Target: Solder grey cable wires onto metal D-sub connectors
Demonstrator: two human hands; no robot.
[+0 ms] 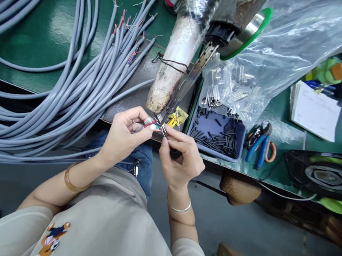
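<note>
My left hand (pixel 125 132) is closed in a pinch on the stripped end of a grey cable, where thin coloured wires (pixel 150 124) stick out between the fingertips. Those wires meet a small metal multi-pin connector (pixel 161 124). Thumb and forefinger of my right hand (pixel 182 156) grip the connector's near end. Directly above it, the narrow tip of a mounted soldering iron (pixel 190 74) points down at the pins. A white wrapped tube (pixel 172 61) with a scorched end stands beside the iron. Just behind my right fingertips lies a small yellow piece (pixel 177 118).
Many grey cables (pixel 81 93) cover the left of the green bench. A blue tray (pixel 240 149) holds black sleeves, with a plastic bag (pixel 271 61) of connectors over it. To the right are pliers (pixel 260 147), paper slips (pixel 316 110) and a black fan (pixel 324 173).
</note>
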